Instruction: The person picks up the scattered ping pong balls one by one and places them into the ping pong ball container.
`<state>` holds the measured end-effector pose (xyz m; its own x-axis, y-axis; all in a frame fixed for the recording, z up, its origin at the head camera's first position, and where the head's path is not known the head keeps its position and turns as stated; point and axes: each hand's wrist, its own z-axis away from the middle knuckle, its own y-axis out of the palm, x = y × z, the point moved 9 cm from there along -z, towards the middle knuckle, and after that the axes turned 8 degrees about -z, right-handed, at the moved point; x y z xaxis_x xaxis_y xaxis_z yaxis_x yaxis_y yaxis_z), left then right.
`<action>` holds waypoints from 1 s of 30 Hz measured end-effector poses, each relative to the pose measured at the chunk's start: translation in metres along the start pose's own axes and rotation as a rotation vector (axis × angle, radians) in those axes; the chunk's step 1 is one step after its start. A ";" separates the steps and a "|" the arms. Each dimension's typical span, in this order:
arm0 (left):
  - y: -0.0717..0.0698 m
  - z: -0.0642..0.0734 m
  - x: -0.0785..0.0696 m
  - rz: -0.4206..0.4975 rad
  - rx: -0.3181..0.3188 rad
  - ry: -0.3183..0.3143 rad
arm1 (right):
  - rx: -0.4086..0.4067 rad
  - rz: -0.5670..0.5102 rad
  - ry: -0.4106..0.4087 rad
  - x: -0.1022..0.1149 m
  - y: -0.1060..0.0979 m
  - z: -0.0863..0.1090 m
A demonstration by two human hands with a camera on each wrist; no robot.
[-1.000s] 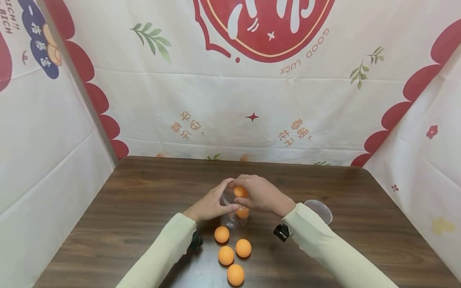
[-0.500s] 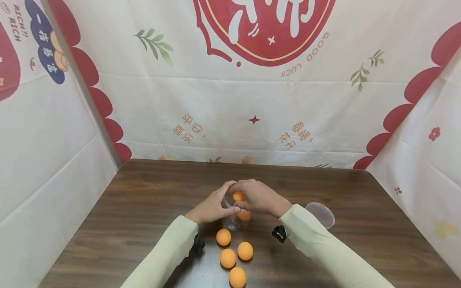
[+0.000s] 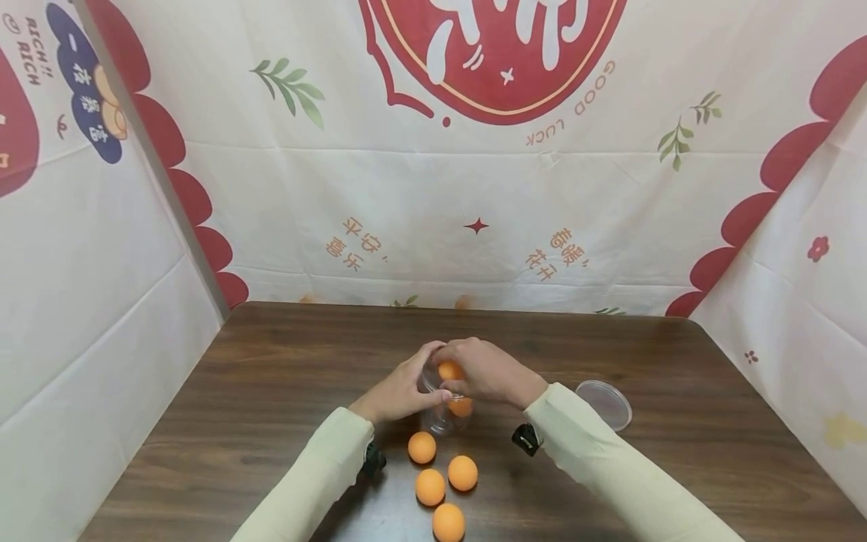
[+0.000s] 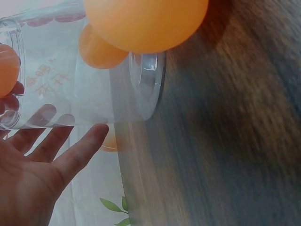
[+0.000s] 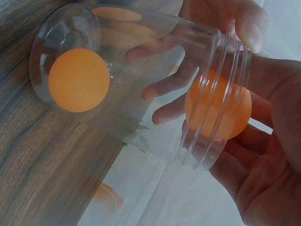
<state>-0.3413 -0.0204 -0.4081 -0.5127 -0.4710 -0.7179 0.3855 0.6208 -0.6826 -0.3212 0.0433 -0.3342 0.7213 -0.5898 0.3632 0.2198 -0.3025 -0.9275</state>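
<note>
A clear plastic jar stands on the table in the head view, its mouth upward. My left hand grips it near the rim; its thumb lies by the threaded neck in the right wrist view. Over the mouth, my right hand holds an orange ping-pong ball between its fingers, at the neck. Another ping-pong ball lies inside at the jar's bottom. Several more orange balls rest on the table in front of the jar; one ball looms close in the left wrist view.
A clear round lid lies on the table to the right of the jar, beside the right sleeve. The dark wooden table ends at a printed white cloth that hangs behind and at both sides.
The head view has shifted slightly. My right hand has edged a little left over the jar mouth with the ping-pong ball; the left hand keeps its grip on the jar.
</note>
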 end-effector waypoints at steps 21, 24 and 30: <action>0.002 0.002 0.001 0.011 0.030 -0.019 | 0.048 -0.005 -0.007 0.001 0.002 -0.001; 0.003 0.001 0.001 0.010 0.033 -0.024 | 0.051 0.002 -0.001 0.000 0.002 -0.001; 0.003 0.002 0.002 0.003 0.027 -0.023 | 0.059 0.002 -0.014 0.001 0.003 -0.001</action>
<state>-0.3397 -0.0203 -0.4115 -0.4938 -0.4834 -0.7229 0.4076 0.6057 -0.6834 -0.3206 0.0410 -0.3362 0.7308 -0.5798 0.3603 0.2563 -0.2561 -0.9320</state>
